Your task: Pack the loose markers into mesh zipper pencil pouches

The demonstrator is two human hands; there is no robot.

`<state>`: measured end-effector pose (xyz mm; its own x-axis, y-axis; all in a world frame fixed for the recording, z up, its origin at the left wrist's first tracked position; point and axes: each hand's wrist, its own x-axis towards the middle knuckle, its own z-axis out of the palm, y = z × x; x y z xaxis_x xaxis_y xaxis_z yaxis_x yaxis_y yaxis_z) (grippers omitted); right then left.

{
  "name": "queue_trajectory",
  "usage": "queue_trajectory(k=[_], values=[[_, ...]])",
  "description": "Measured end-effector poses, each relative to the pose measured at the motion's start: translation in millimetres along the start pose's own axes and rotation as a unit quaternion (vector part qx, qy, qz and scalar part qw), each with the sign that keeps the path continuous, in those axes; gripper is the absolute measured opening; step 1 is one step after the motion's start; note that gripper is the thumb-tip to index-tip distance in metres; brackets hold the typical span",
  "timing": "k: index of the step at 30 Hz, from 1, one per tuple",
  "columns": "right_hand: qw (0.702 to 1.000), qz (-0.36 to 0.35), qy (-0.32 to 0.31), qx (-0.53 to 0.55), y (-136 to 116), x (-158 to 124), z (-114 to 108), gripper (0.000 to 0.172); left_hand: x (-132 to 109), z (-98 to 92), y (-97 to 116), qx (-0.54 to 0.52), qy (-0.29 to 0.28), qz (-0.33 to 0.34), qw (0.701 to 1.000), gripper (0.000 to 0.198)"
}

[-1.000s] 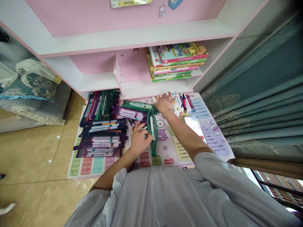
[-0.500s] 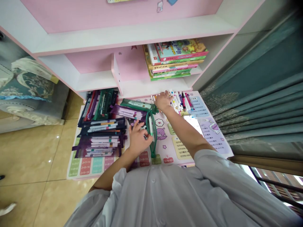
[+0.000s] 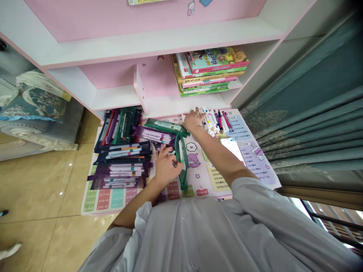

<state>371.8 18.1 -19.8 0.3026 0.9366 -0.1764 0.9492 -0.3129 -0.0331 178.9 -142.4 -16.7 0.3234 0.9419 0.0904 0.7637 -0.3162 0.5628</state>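
Note:
My left hand (image 3: pixel 167 166) pinches the edge of a green mesh pencil pouch (image 3: pixel 184 177) between thumb and forefinger, its other fingers spread. That pouch gapes open lengthwise, with a white marker (image 3: pixel 181 151) inside. At the back of the desk, my right hand (image 3: pixel 194 120) bends its fingers down at the left end of a row of loose markers (image 3: pixel 211 121); its fingertips are hidden, so what they grip cannot be made out. Beyond my left hand lie a filled green pouch (image 3: pixel 164 124) and a purple pouch (image 3: pixel 154 135) of markers.
Filled dark pouches (image 3: pixel 121 151), purple pouches (image 3: pixel 119 175) and upright ones (image 3: pixel 121 124) crowd the left side. A lit phone (image 3: pixel 234 149) lies under my right forearm. Stacked books (image 3: pixel 210 75) sit on the pink-and-white shelf (image 3: pixel 161 104) behind. A curtain (image 3: pixel 312 113) hangs at right.
My right hand has shifted very slightly left at the markers, and an orange-marked pen beside it no longer shows. My left hand keeps its pinch on the green pouch.

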Motion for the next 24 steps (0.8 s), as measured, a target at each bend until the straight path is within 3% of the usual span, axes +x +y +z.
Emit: queue_trajectory(k=[15, 20, 24], values=[[0.999, -0.019, -0.03, -0.015, -2, 1, 1, 0.046, -1, -3.4, 5, 0.021, -0.025, -0.022, 0.999, 0.013], [0.998, -0.011, 0.041, 0.048, 13, -6, -1, 0.041, 1, -3.5, 6, 0.023, -0.031, -0.029, 0.999, 0.014], [0.978, -0.021, 0.175, 0.113, 27, -26, -16, 0.032, 0, -3.2, 6, 0.018, -0.033, -0.029, 0.999, 0.015]])
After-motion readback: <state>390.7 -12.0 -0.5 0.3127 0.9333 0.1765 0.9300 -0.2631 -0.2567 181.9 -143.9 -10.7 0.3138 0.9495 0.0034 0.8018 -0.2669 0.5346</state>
